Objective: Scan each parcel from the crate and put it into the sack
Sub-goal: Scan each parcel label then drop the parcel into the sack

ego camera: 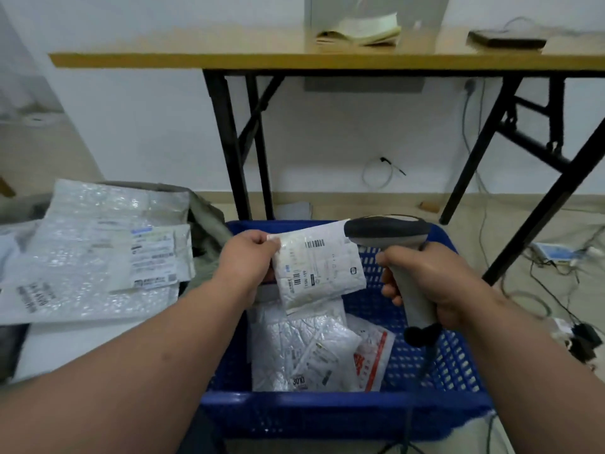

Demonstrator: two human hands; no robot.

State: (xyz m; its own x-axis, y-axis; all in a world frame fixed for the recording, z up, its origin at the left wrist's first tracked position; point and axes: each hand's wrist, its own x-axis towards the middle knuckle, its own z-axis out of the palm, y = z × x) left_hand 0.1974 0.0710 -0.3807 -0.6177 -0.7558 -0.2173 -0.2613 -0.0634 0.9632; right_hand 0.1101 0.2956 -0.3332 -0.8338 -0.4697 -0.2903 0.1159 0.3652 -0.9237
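My left hand [245,260] pinches the left edge of a small white bubble-wrap parcel [322,267] with barcode labels, held above the blue plastic crate [343,411]. My right hand [425,283] grips the handle of a grey barcode scanner [389,234], whose head points left at the parcel's top right corner. Inside the crate lie more parcels: a bubble mailer [301,352] and a white bag with red print [373,355]. To the left, an olive sack [206,221] lies under a pile of scanned bubble mailers [98,253].
A folding table [294,59] with black legs stands behind the crate, bearing papers and a dark device. Cables and a power strip [556,253] sprawl on the floor at right. The scanner's cord [422,371] drops across the crate's right side.
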